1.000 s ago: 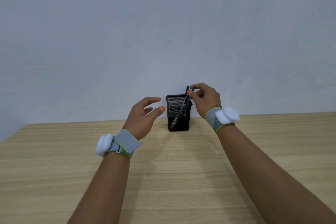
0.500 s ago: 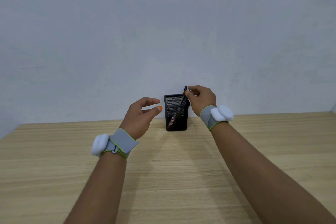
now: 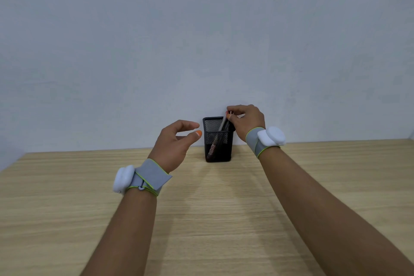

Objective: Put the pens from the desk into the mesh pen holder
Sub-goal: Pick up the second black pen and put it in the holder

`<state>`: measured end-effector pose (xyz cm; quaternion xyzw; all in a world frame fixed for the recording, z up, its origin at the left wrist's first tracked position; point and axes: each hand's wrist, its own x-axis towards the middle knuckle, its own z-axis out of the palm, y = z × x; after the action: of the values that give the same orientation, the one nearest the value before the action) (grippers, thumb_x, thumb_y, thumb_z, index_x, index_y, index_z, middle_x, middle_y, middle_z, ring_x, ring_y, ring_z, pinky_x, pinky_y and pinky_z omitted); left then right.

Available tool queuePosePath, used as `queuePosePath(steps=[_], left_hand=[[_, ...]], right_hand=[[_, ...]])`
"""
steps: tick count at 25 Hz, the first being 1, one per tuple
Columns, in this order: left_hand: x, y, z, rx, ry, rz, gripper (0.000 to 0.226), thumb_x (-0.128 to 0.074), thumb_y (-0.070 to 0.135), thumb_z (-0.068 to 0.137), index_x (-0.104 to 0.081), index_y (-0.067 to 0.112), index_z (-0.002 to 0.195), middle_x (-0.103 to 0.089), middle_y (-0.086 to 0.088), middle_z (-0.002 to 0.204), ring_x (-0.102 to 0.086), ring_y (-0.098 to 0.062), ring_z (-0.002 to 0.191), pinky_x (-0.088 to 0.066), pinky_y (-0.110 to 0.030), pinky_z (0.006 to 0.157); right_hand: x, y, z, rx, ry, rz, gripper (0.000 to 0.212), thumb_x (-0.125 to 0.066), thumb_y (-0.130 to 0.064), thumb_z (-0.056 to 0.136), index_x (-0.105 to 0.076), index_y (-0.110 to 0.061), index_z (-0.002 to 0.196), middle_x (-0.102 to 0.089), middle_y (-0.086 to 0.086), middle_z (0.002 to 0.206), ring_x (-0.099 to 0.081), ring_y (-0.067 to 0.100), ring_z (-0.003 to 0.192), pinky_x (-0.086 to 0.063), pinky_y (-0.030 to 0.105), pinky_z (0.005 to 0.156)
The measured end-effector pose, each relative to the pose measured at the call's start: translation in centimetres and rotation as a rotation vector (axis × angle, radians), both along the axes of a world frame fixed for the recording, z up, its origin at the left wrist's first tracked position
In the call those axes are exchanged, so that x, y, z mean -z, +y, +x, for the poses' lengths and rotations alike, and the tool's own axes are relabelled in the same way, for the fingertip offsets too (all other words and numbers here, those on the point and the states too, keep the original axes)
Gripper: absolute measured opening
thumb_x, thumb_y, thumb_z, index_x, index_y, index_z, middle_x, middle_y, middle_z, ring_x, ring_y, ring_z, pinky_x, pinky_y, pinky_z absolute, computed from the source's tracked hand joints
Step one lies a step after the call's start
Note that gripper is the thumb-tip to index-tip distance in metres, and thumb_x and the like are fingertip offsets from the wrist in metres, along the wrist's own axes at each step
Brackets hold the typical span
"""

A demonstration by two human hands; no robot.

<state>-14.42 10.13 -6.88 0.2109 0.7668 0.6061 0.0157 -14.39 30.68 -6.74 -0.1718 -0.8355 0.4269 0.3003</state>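
One mesh pen holder (image 3: 217,141) holds two leaning pens (image 3: 220,135); right hand (image 3: 246,120) fingers pinch their tops. Left hand (image 3: 173,143) fingers hang apart beside it.

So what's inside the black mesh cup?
Pens lean inside the mesh pen holder; how many is unclear through the mesh. The right hand pinches and covers their tops. The holder's bottom is too dark to see.

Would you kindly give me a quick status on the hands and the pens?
Right hand pinching pen tops at holder rim. Left hand open beside it, holding nothing. Pens leaning inside. Nothing in the way.
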Motion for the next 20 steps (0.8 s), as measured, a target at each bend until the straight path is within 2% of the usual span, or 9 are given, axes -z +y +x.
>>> queuePosePath(steps=[4,7,12,16,20], left_hand=[[0.0,-0.1,-0.1,-0.006,0.002,0.001,0.018,-0.065,0.026,0.085,-0.067,0.025,0.103,-0.064,0.008,0.113,-0.065,-0.017,0.098,-0.051,-0.041,0.092],[-0.1,-0.2,0.0,-0.011,0.005,0.005,0.018,-0.065,0.026,0.085,-0.067,0.025,0.103,-0.064,0.007,0.114,-0.065,-0.019,0.099,-0.051,-0.041,0.092],[-0.3,-0.4,0.0,-0.015,0.007,0.013,0.02,-0.064,0.025,0.086,-0.067,0.022,0.105,-0.064,0.005,0.115,-0.065,-0.023,0.101,-0.051,-0.037,0.087],[-0.7,-0.7,0.6,-0.024,0.009,0.034,0.02,-0.064,0.024,0.086,-0.067,0.019,0.105,-0.065,0.005,0.111,-0.065,-0.023,0.101,-0.051,-0.032,0.081],[-0.8,-0.8,2.6,0.017,-0.002,0.016,0.016,-0.064,0.021,0.086,-0.067,0.019,0.102,-0.066,0.003,0.106,-0.064,-0.017,0.093,-0.05,-0.032,0.081]], right_hand=[[0.4,0.3,0.1,-0.028,0.019,-0.037,0.03,-0.067,-0.029,0.084,-0.066,-0.029,0.114,-0.064,0.002,0.097,-0.056,0.017,0.089,-0.04,0.023,0.08],[0.4,0.4,0.4,-0.006,0.062,-0.119,0.026,-0.065,-0.029,0.085,-0.066,-0.025,0.111,-0.062,-0.001,0.086,-0.056,0.019,0.085,-0.043,0.026,0.079],[0.3,0.5,2.1,0.035,0.122,-0.182,0.019,-0.062,-0.027,0.087,-0.067,-0.021,0.105,-0.058,-0.006,0.079,-0.055,0.014,0.076,-0.041,0.022,0.061],[0.4,-0.7,3.8,-0.018,0.198,-0.219,0.007,-0.066,-0.027,0.084,-0.069,-0.021,0.084,-0.063,-0.006,0.076,-0.057,0.008,0.074,-0.046,0.027,0.071],[0.3,-2.8,5.3,-0.092,0.196,-0.2,0.007,-0.068,-0.028,0.082,-0.069,-0.022,0.078,-0.065,-0.007,0.073,-0.058,0.011,0.072,-0.05,0.032,0.077]])
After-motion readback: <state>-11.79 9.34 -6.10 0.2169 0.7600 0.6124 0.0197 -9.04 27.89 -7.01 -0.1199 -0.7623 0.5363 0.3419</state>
